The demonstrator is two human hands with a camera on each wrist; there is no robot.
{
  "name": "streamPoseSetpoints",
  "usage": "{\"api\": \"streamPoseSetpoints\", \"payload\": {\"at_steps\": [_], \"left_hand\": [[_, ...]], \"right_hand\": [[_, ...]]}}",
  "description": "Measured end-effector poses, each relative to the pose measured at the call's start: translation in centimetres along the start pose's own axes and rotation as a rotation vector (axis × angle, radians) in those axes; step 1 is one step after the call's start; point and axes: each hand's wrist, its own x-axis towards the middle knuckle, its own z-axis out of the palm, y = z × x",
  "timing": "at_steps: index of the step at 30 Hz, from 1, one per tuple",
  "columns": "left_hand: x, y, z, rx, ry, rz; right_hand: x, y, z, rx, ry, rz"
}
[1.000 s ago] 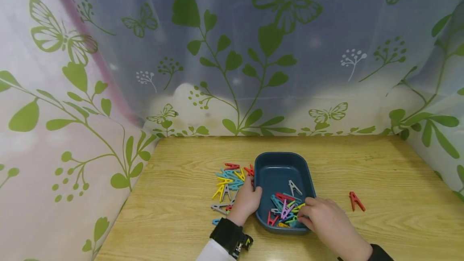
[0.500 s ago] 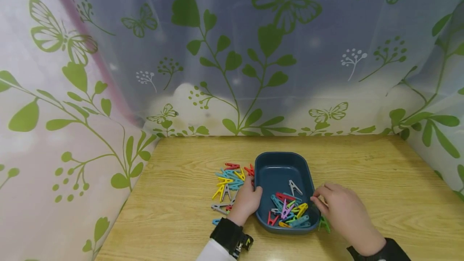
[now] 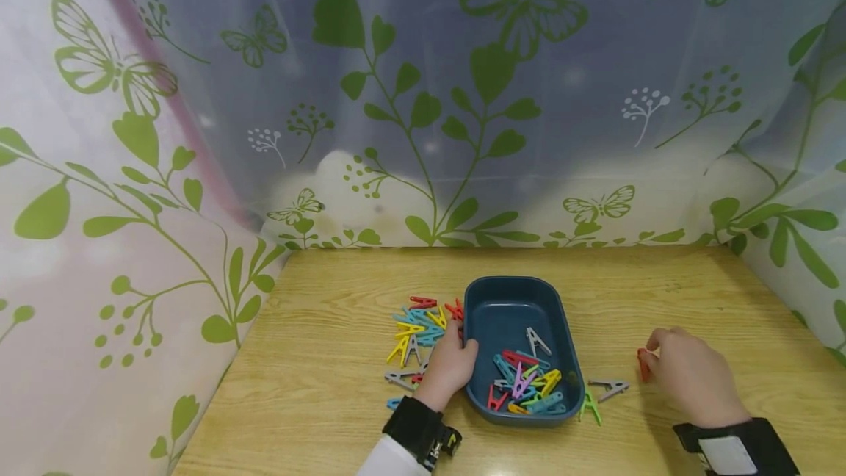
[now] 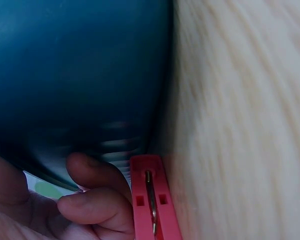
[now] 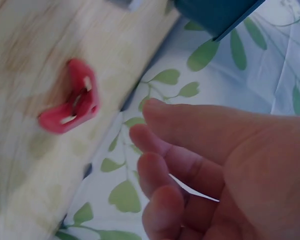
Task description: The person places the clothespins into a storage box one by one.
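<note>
A dark blue plastic bin [image 3: 515, 292] holds several coloured clothespins [image 3: 525, 380] in its near half. My left hand [image 3: 449, 369] grips the bin's left rim, thumb at the rim and fingers against the outer wall; in the left wrist view those fingers [image 4: 97, 205] are bent beside a red clothespin [image 4: 155, 200]. Off to the right, my right hand [image 3: 694, 380] is over a single red clothespin [image 3: 643, 364]. The right wrist view shows that pin [image 5: 75, 97] lying apart from the loosely bent fingers [image 5: 155, 170], with nothing held.
Left of the bin lies a pile of clothespins [image 3: 410, 333], red, yellow, blue and grey, partly behind the left hand. A grey clothespin [image 3: 609, 388] and a green clothespin [image 3: 590, 406] lie by the bin's right side. A patterned curtain [image 3: 423, 131] borders the wooden table [image 3: 317, 402].
My right hand has moved from the bin's right side out to the red clothespin. A green and a grey clothespin now show beside the bin. The left hand stays put.
</note>
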Motion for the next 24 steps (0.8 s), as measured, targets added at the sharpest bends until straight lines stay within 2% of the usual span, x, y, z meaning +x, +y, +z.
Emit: {"api": "streamPoseSetpoints", "payload": {"at_steps": [4,10,24], "left_hand": [[0.0,0.0,0.0,0.003,0.006,-0.003],[0.0,-0.1,0.0,0.004,0.006,0.001],[-0.1,0.0,-0.1,0.002,-0.004,0.006]], "right_hand": [[0.3,0.8,-0.1,-0.001,-0.098,0.058],[0.6,1.5,0.2,-0.001,-0.186,0.107],[0.8,2.0,1.0,0.003,-0.259,0.131]]}}
